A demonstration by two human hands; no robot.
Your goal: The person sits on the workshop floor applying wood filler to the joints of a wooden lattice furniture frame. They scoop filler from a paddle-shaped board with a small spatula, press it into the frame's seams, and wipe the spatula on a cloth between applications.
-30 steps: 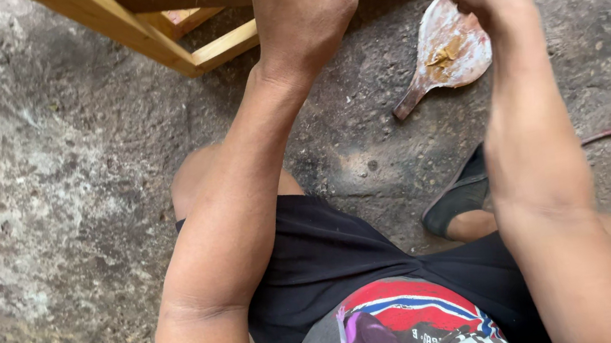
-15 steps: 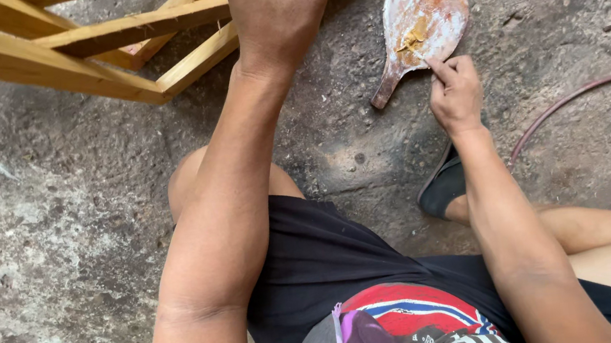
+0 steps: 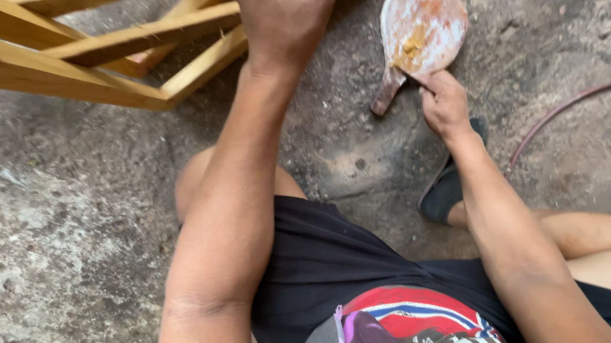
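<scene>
hands – 2 (image 3: 288, 9) | wooden frame – 1 (image 3: 31, 62) | paddle – 1 (image 3: 420, 27) | hose – 1 (image 3: 579, 100)

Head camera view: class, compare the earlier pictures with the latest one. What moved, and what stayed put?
The right hand dropped from the wooden frame down to the paddle-shaped board, its fingers now at the board's yellowish paste. The left hand kept its grip on the frame. The board lies unmoved.

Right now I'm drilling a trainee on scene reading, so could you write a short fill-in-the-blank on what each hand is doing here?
1. The left hand grips the ____ frame.
2. The right hand touches the paddle-shaped board close to its ____.
3. The board lies flat on the ____ floor.
4. A reddish ____ curves over the floor on the right.

Missing words: wooden; handle; concrete; hose
</scene>
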